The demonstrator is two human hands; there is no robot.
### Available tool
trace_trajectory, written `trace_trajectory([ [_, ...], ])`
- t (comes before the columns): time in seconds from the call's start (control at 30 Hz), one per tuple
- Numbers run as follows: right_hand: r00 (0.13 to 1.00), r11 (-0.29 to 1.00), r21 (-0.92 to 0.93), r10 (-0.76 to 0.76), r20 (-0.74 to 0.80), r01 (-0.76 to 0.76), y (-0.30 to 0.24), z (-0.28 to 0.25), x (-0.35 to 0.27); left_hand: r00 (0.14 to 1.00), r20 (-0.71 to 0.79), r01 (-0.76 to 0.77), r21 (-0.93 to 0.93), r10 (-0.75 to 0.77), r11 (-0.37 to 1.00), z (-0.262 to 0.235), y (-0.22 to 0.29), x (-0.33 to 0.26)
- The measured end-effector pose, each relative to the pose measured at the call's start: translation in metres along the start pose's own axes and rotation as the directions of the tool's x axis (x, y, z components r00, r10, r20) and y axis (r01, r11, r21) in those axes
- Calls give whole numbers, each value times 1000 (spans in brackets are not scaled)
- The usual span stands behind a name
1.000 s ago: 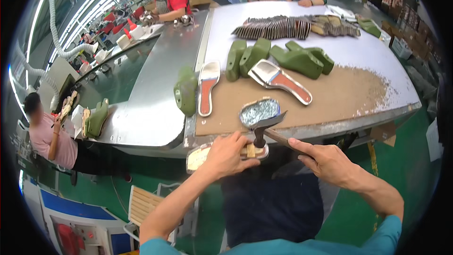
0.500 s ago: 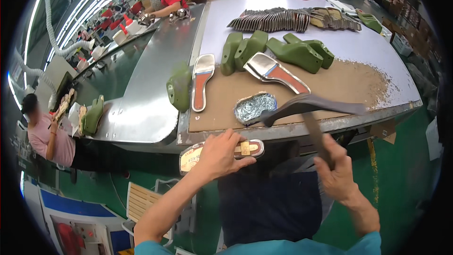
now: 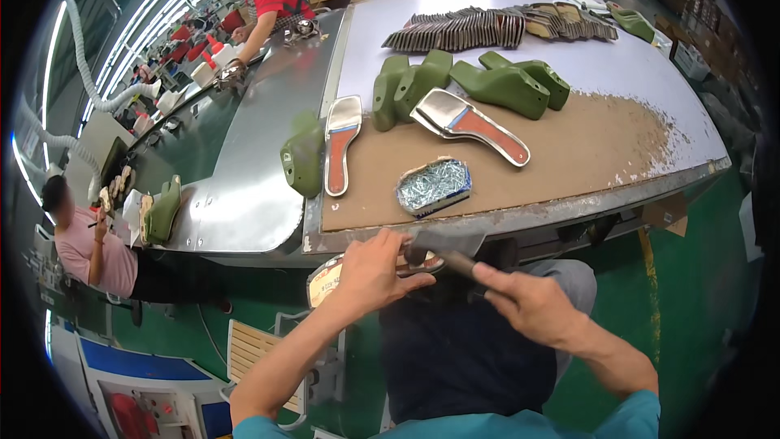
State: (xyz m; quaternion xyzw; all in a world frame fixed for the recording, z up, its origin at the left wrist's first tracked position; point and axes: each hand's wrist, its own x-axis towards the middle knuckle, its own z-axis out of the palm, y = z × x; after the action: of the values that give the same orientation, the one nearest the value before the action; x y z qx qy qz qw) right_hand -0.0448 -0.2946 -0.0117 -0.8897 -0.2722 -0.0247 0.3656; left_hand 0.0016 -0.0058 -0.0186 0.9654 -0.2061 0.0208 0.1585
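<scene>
The right hand [image 3: 520, 302] is clenched around a hammer [image 3: 443, 254], its long axis running from lower right up-left, head down on the insole [image 3: 329, 278] that the left hand [image 3: 375, 270] grips below the workbench [image 3: 569, 195] edge. Half a second earlier, the hammer was raised with its head over the nail tray [image 3: 433, 185].

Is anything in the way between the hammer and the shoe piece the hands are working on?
Nothing visible is. The dark-headed hammer in the right hand sits right down on the pale flat shoe insole, which the left hand is holding.

Green shoe lasts [image 3: 502, 85]; silver-and-red insole [image 3: 471, 123]; brown board [image 3: 569, 154]; hammer [image 3: 445, 254] seemingly dark grey.
</scene>
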Motion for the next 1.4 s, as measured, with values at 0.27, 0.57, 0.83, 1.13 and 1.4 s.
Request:
trace_trajectory([
  [0.27,866,761,-440,320,-383,-476,139,-85,-1,979,131,170,-99,-157,981,-57,9,-1],
  [0.57,911,937,-267,107,-397,-227,140,-5,134,112,-898,263,-387,-426,884,-101,-257,-110],
  [0.83,871,942,-143,213,-442,-303,172,20,174,150,-624,744,-440,-767,503,-53,-334,-105],
  [1.13,779,996,19,84,-622,-91,151,22,198,787,-217,223,-773,-578,594,-19,-255,63],
  [1.4,713,969,210,237,-660,-128,217,12,195,550,-280,-95,-957,-787,274,-1,-225,38],
])
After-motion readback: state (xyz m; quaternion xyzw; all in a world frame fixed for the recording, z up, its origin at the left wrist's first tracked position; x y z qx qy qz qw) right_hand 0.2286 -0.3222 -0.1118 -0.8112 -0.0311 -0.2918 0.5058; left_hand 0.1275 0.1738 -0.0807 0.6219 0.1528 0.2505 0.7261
